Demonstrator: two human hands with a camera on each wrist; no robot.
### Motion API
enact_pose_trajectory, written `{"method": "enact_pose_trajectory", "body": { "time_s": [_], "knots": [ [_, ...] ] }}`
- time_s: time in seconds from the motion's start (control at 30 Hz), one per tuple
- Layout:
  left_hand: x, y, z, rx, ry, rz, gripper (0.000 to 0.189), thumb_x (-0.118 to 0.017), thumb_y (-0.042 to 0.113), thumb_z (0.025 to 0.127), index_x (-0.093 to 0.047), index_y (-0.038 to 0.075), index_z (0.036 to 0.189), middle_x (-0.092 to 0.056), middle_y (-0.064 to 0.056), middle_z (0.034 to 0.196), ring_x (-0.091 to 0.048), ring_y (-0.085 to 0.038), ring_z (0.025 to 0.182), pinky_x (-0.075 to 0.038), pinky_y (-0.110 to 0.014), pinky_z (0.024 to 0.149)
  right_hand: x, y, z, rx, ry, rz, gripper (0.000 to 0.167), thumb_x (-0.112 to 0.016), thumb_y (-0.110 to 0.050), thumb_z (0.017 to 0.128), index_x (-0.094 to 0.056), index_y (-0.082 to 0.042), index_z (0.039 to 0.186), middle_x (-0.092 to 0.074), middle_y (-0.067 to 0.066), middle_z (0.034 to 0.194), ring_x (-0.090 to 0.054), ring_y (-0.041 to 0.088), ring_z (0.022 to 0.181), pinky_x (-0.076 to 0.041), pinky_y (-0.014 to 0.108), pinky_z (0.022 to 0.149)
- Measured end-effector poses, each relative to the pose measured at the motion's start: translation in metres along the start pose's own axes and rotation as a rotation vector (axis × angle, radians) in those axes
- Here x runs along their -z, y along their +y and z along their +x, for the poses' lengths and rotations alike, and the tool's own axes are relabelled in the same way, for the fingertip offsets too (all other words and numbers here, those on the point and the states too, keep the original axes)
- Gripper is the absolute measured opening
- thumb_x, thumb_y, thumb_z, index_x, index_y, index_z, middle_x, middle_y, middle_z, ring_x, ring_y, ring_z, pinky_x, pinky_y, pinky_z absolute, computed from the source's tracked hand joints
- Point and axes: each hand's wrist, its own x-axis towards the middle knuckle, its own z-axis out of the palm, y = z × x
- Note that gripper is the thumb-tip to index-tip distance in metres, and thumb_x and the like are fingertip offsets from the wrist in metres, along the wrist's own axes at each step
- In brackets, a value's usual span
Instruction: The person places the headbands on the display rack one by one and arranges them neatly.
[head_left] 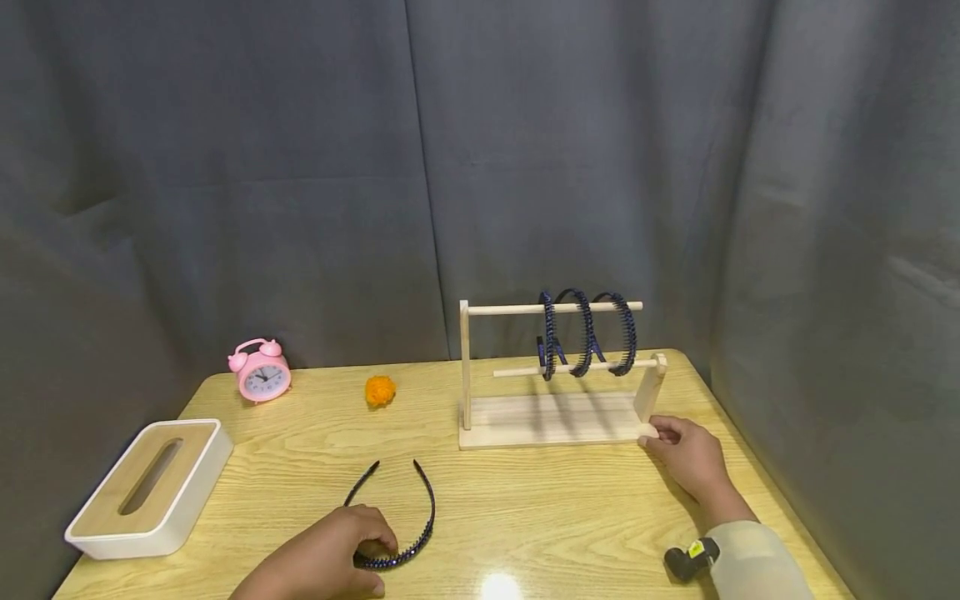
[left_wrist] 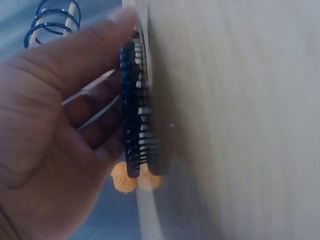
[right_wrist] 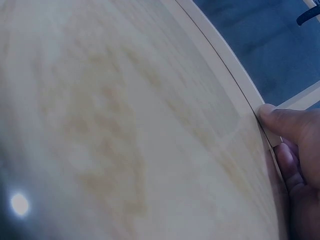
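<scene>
A dark, toothed headband point(head_left: 428, 533) lies on the table with its two tips pointing away from me. My left hand point(head_left: 333, 550) is curled over its near left part; in the left wrist view thumb and fingers stand around the dark band point(left_wrist: 131, 110), close over the wood. Farther right is a wooden rack point(head_left: 555, 421) with two horizontal rods. Three similar headbands point(head_left: 585, 333) hang side by side around its rods. At the rack's front right corner, my right hand point(head_left: 690, 457) grips the base, thumb at the front edge point(right_wrist: 257, 107).
A white tissue box point(head_left: 153, 492) with a wood-look lid stands at the table's left edge. A pink alarm clock point(head_left: 264, 372) and an orange flower-like ball point(head_left: 380, 391) sit toward the back. Grey curtains point(head_left: 300, 208) rise behind and beside the table point(head_left: 525, 508).
</scene>
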Motion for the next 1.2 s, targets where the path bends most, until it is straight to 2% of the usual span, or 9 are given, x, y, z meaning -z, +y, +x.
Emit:
{"method": "enact_pose_trajectory", "body": {
  "time_s": [0.13, 0.3, 0.5, 0.67, 0.8, 0.93, 1.03, 1.13, 1.2],
  "knots": [
    [-0.002, -0.003, -0.001, -0.049, 0.003, 0.037, 0.022, -0.091, 0.024, 0.090, -0.081, 0.027, 0.109, -0.069, 0.017, 0.107, -0.063, 0.002, 0.098, -0.059, -0.024, 0.084, -0.001, 0.001, 0.001, 0.000, 0.000, -0.012, 0.053, -0.081, -0.034, 0.100, -0.070, -0.005, 0.143, -0.076, 0.016, 0.125, -0.070, 0.033, 0.114, -0.056, 0.038, 0.089],
    [-0.003, -0.003, -0.002, -0.029, 0.032, 0.094, 0.014, -0.088, 0.020, 0.094, -0.082, 0.028, 0.103, -0.069, 0.020, 0.100, -0.062, 0.004, 0.093, -0.059, -0.024, 0.081, 0.000, 0.001, 0.001, 0.010, 0.004, -0.009, 0.054, -0.081, -0.034, 0.101, -0.070, -0.003, 0.143, -0.076, 0.018, 0.125, -0.070, 0.034, 0.113, -0.056, 0.039, 0.087],
    [-0.006, -0.003, -0.003, -0.019, 0.061, 0.107, 0.013, -0.087, 0.018, 0.094, -0.083, 0.028, 0.101, -0.069, 0.022, 0.096, -0.063, 0.006, 0.089, -0.058, -0.023, 0.079, -0.001, -0.002, 0.000, 0.011, -0.004, -0.015, 0.055, -0.081, -0.034, 0.101, -0.069, -0.001, 0.143, -0.076, 0.020, 0.125, -0.071, 0.035, 0.114, -0.057, 0.043, 0.090],
    [-0.007, 0.001, -0.006, -0.050, 0.115, 0.121, 0.011, -0.085, 0.021, 0.096, -0.082, 0.030, 0.104, -0.068, 0.022, 0.099, -0.062, 0.006, 0.092, -0.058, -0.023, 0.080, -0.001, -0.003, -0.001, 0.008, -0.006, -0.019, 0.054, -0.081, -0.034, 0.101, -0.069, -0.002, 0.143, -0.075, 0.020, 0.126, -0.070, 0.035, 0.115, -0.056, 0.046, 0.091],
    [-0.007, 0.011, -0.008, -0.082, 0.185, 0.095, 0.011, -0.084, 0.020, 0.098, -0.081, 0.029, 0.105, -0.069, 0.020, 0.102, -0.062, 0.005, 0.094, -0.058, -0.024, 0.081, -0.003, -0.003, -0.001, 0.013, -0.001, -0.020, 0.054, -0.081, -0.034, 0.101, -0.070, -0.001, 0.142, -0.076, 0.019, 0.124, -0.071, 0.035, 0.114, -0.056, 0.044, 0.090],
    [-0.007, 0.032, -0.009, -0.105, 0.293, -0.057, 0.010, -0.083, 0.017, 0.099, -0.081, 0.024, 0.104, -0.073, 0.012, 0.100, -0.065, 0.000, 0.092, -0.059, -0.024, 0.083, -0.003, -0.003, -0.001, 0.016, 0.001, -0.024, 0.054, -0.081, -0.035, 0.101, -0.070, -0.001, 0.142, -0.076, 0.019, 0.124, -0.071, 0.035, 0.113, -0.057, 0.046, 0.091],
    [-0.002, 0.054, -0.008, -0.119, 0.385, -0.275, 0.008, -0.081, 0.014, 0.100, -0.081, 0.013, 0.108, -0.076, 0.002, 0.101, -0.067, -0.007, 0.093, -0.060, -0.025, 0.086, -0.002, -0.004, -0.001, 0.013, 0.003, -0.027, 0.054, -0.081, -0.035, 0.101, -0.070, -0.002, 0.142, -0.076, 0.019, 0.124, -0.071, 0.035, 0.113, -0.057, 0.049, 0.092],
    [0.004, 0.074, -0.005, -0.102, 0.461, -0.532, 0.014, -0.077, 0.009, 0.102, -0.078, 0.000, 0.112, -0.077, 0.002, 0.101, -0.069, -0.007, 0.092, -0.061, -0.023, 0.085, 0.000, -0.004, -0.002, 0.007, -0.003, -0.028, 0.055, -0.080, -0.036, 0.101, -0.069, -0.003, 0.143, -0.076, 0.019, 0.125, -0.070, 0.036, 0.115, -0.056, 0.049, 0.092],
    [0.008, 0.084, 0.001, -0.147, 0.498, -0.700, 0.010, -0.073, 0.003, 0.104, -0.078, 0.000, 0.112, -0.078, 0.004, 0.101, -0.070, -0.006, 0.091, -0.061, -0.022, 0.084, 0.001, -0.004, -0.001, 0.003, -0.008, -0.026, 0.055, -0.080, -0.036, 0.101, -0.069, -0.003, 0.144, -0.076, 0.019, 0.126, -0.070, 0.036, 0.115, -0.056, 0.047, 0.092]
  ]
}}
